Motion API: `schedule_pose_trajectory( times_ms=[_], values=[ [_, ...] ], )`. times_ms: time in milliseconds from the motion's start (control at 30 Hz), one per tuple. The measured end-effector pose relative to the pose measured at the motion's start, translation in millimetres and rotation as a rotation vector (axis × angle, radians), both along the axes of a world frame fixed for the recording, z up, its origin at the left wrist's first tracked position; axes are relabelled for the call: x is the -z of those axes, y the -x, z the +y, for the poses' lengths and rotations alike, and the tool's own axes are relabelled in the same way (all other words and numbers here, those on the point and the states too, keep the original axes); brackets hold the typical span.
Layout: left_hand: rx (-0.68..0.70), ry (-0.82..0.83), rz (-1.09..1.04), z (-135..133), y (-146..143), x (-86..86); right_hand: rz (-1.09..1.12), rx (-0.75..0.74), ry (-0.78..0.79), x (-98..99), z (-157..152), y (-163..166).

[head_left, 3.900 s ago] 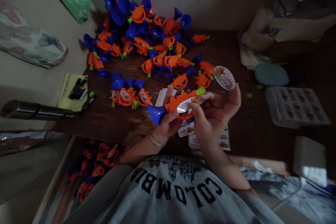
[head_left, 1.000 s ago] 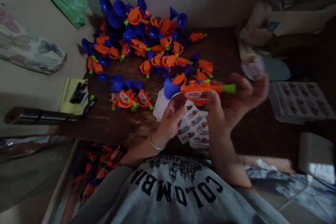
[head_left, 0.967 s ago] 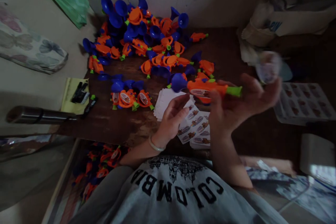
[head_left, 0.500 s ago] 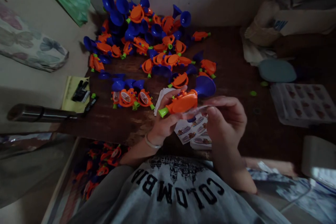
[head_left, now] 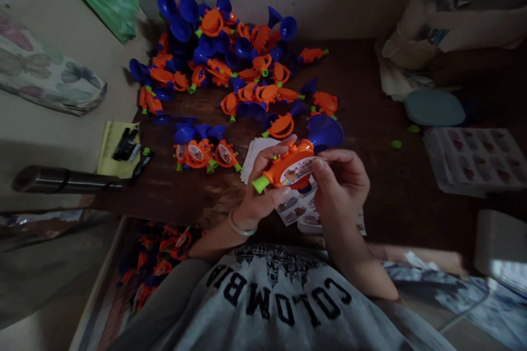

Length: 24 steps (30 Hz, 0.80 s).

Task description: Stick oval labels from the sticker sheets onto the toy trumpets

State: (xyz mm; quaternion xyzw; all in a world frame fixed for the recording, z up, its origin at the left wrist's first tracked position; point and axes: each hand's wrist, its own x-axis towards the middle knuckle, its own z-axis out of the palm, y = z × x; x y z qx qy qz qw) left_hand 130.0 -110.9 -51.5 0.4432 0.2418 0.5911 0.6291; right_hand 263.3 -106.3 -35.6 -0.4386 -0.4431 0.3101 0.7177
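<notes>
**One toy horn flipped, and a sticker now on its second face**

Two hands met over the near edge of the worktop (head_left: 370,214). The left hand (head_left: 263,192) gripped the toy horn (head_left: 296,159) from below, its fingers (head_left: 275,149) curled over the orange body, holding it just above the sticker sheets (head_left: 297,207). The right hand (head_left: 341,186) had its thumb and forefinger pinched onto the oval sticker (head_left: 297,169), pressing it against the horn's side.

A second earlier the right hand held the horn out to the right with a loose sticker lifted on its fingertips, and the left hand lay on the sheets. Half a second earlier the horn had been turned over into the left hand, bare orange side up, green mouthpiece to the left. At this moment that side carried the printed oval, and no loose sticker showed in either hand. By my reading, both faces of this horn were labelled, or very nearly, with only the pressing-down in hand.

Just beyond and to the left lay three finished horns (head_left: 201,152), labels up. Farther back the unlabelled pile (head_left: 222,49) stood against the wall. Off to the right lay a tray of stickers (head_left: 477,159) and a pale round lid (head_left: 434,108), well apart from the hands.
</notes>
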Motion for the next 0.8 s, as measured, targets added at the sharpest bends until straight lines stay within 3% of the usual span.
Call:
schedule_pose_trajectory(
  times_ms=[800],
  values=[
    [-0.087,-0.07,0.033,1.4,-5.2,-1.5,-0.03,0.01,-0.044,-6.8,-1.0,5.5]
  ],
)
